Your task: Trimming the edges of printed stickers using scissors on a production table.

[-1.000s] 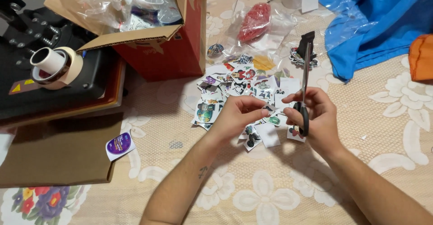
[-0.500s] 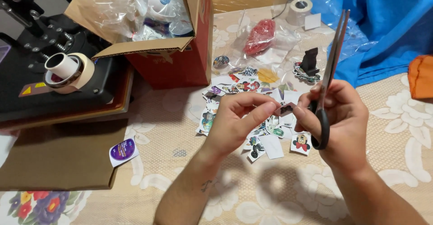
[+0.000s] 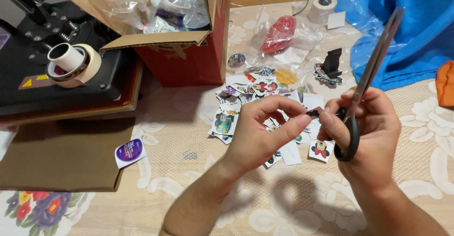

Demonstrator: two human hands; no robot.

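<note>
Both hands have risen off the pile of cut-out stickers [image 3: 255, 104] since a second ago, when they were pressed low against it near the centre of the frame. The right hand [image 3: 373, 136] has lifted and tilted the scissors [image 3: 366, 87], whose closed blades now slant toward the upper right of the frame instead of standing nearly upright. The left hand [image 3: 260, 134] has come up beside it, fingers [image 3: 302, 120] pinching a small dark scrap [image 3: 314, 114] at the right thumb. The hands' shadows now fall on the worktop [image 3: 293, 203] at lower centre.
</note>
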